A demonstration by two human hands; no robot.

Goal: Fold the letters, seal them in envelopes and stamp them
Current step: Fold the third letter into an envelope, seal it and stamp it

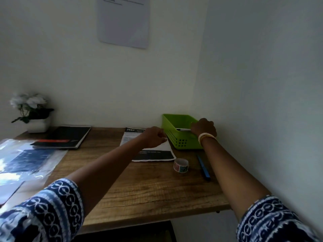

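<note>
Surface (pixel 157 193): wooden top set into a room corner, with walls at 12 and 3 o'clock.
Letter (pixel 153 155): printed sheet lying flat on the surface at about 12 o'clock from the person, with a dark header marked "2684" at its far end and a black block at its near end. Its right edge lies just beside the basket.
Left hand (pixel 153 137): extended over the middle of the letter, fingers curled inward. Whether the fingertips pinch the sheet cannot be told; the underside is hidden.
Right hand (pixel 203 128): reaches into the basket at 1 o'clock, fingers bent down over the near right rim. A white object (pixel 183 129) projects leftward from the hand inside the basket; whether the hand grips it cannot be told. Bangles (pixel 207 137) sit on the wrist.
Basket (pixel 176 137): green, perforated plastic, standing in the corner at 1 o'clock.
Stamp roll (pixel 181 165): small roll standing on the surface, near the letter's near right corner, at 5 o'clock from it.
Pen (pixel 203 167): blue, lying flat at 3 o'clock from the stamp roll, apart from it.
Notebook (pixel 64 137): black, lying flat at 10 o'clock.
Plastic sleeve (pixel 26 161): glossy, at 9 o'clock, just beside the notebook.
Potted plant (pixel 33 112): white flowers in a white pot, far left corner.
Wall sheet (pixel 124 21): paper fixed to the wall at 12 o'clock.
</note>
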